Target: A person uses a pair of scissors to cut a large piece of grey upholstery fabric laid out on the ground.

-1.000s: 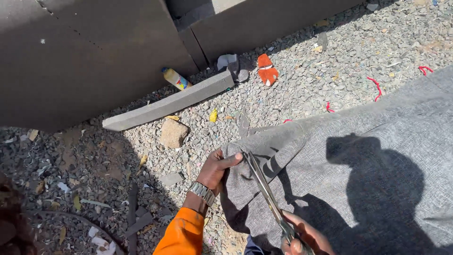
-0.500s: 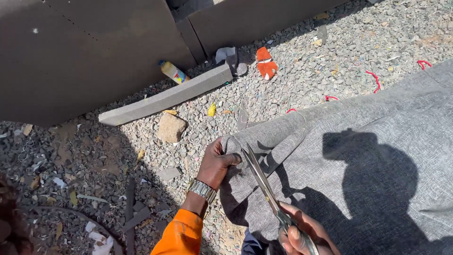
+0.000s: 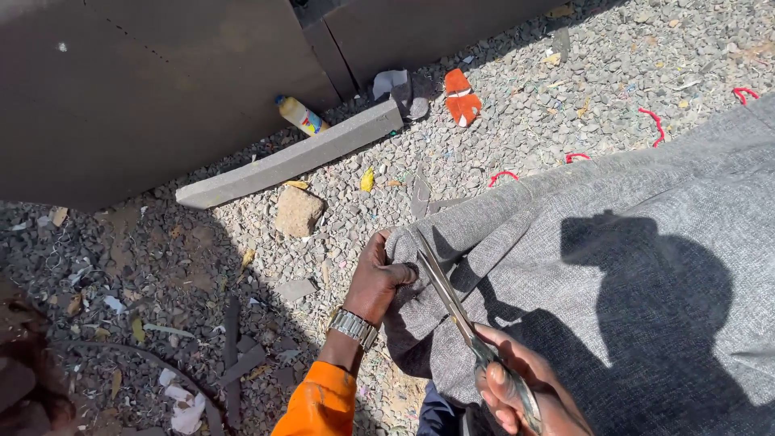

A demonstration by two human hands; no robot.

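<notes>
My left hand (image 3: 379, 278) pinches the edge of the grey fabric (image 3: 630, 266), which spreads over the gravel (image 3: 517, 121) toward three o'clock. My right hand (image 3: 521, 391), at six o'clock, grips scissors (image 3: 452, 303), blades pointing toward eleven o'clock along the fabric.

The left hand (image 3: 379, 278) grips grey fabric (image 3: 613, 242) while the right hand (image 3: 525, 391) holds scissors (image 3: 452, 303).
</notes>
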